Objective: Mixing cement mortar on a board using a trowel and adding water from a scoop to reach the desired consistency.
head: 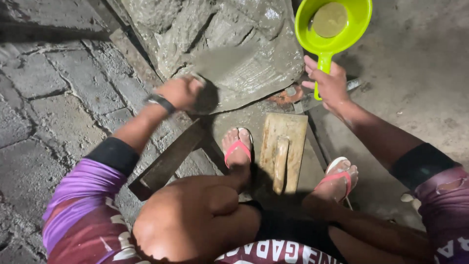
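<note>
I squat over a heap of wet grey mortar point(229, 34) on the ground. My left hand point(180, 92) grips the handle of a trowel whose mortar-coated blade point(222, 61) lies on the heap. My right hand point(330, 85) holds the handle of a lime-green plastic scoop point(333, 27) with murky water in its bowl, raised beside the heap. A wooden float point(282, 151) with a wooden handle lies flat between my feet in pink sandals.
Rough grey concrete blocks point(44, 98) form a wall or floor at left. A long wooden plank point(168, 159) slants by my left knee. Bare concrete floor point(420, 63) stretches to the right. A metal tool lies partly hidden behind my right hand.
</note>
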